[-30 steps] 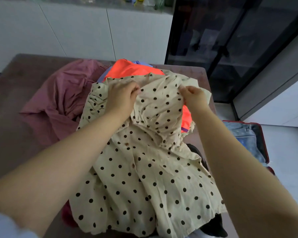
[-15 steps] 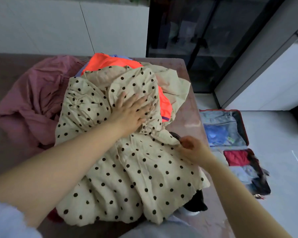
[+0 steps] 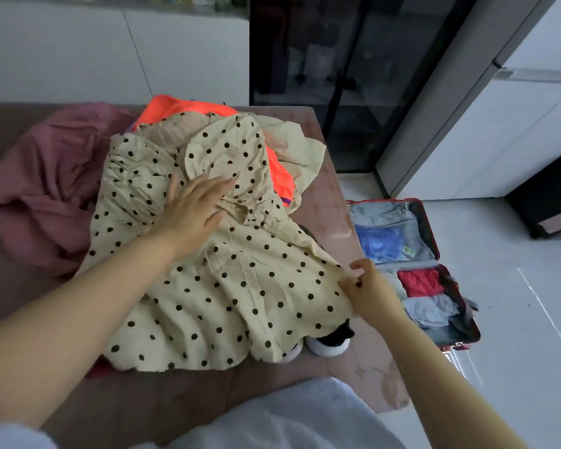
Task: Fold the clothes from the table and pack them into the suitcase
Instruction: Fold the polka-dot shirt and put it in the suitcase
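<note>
Clothes lie heaped on the brown table (image 3: 332,202) in the head view, and topmost is a cream polka-dot garment (image 3: 240,286), spread out and rumpled.

The left hand (image 3: 191,210) lies flat on the upper middle of that garment. Its fingers (image 3: 219,186) are straight and spread wide, palm down, pressing the cloth and gripping nothing. The right hand (image 3: 368,286) is at the garment's right edge, its fingers curled narrow and pinching the hem there, with the cloth drawn out toward it.

An orange garment (image 3: 175,108) shows from under the far side of the polka-dot garment and again at its right flank. A mauve garment (image 3: 46,179) lies bunched to its left. At its near right corner a black item (image 3: 339,335) and something white (image 3: 329,349) stick out from beneath.

To the right of the polka-dot garment, past the table's edge, the red-rimmed suitcase (image 3: 437,244) lies open on the pale floor. One half holds folded red and grey pieces, and the other shows blue under a grey cover.
</note>
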A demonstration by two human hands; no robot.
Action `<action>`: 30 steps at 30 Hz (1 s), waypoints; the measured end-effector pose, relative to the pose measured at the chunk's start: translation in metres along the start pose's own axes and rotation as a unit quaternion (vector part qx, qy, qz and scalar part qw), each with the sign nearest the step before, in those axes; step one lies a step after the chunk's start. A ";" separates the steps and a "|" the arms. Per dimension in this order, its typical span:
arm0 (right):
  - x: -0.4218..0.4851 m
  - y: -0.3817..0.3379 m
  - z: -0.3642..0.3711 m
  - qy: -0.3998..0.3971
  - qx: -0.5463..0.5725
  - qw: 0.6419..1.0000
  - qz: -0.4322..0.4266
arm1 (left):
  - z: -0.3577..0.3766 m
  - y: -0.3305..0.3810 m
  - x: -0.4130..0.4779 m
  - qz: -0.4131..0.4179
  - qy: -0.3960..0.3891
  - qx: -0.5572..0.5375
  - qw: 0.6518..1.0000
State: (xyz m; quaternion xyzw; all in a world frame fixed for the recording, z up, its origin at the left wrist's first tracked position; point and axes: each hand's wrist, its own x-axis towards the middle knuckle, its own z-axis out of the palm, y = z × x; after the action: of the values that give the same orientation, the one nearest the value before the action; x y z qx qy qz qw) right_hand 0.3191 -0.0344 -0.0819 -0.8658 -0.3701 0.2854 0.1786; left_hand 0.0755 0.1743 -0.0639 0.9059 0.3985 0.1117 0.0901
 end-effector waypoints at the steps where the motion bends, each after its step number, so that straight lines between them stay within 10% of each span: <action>1: -0.003 -0.002 0.005 0.023 -0.022 0.999 -0.019 | -0.002 -0.011 -0.021 -0.019 0.026 -0.018 0.999; 8: -0.028 -0.043 0.041 0.115 -0.130 0.953 -0.247 | 0.010 -0.060 -0.179 -0.234 -0.001 -0.101 0.967; 18: -0.066 -0.086 0.115 -0.058 -0.347 0.769 -0.533 | 0.027 -0.046 -0.244 -0.111 -0.107 0.044 0.987; 23: -0.063 -0.083 0.122 -0.053 -0.324 0.770 -0.547 | 0.018 -0.050 -0.227 -0.028 0.077 -0.010 0.997; 30: -0.053 -0.085 0.096 -0.019 -0.133 0.837 -0.531 | -0.027 -0.054 -0.202 -0.130 -0.004 -0.170 0.977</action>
State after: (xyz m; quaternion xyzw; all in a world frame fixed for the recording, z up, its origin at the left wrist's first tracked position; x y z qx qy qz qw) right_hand 0.1833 -0.0083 -0.0924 -0.5462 -0.8108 0.1115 0.1787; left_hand -0.1025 0.0629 -0.0781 0.8183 0.4875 0.1614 0.2583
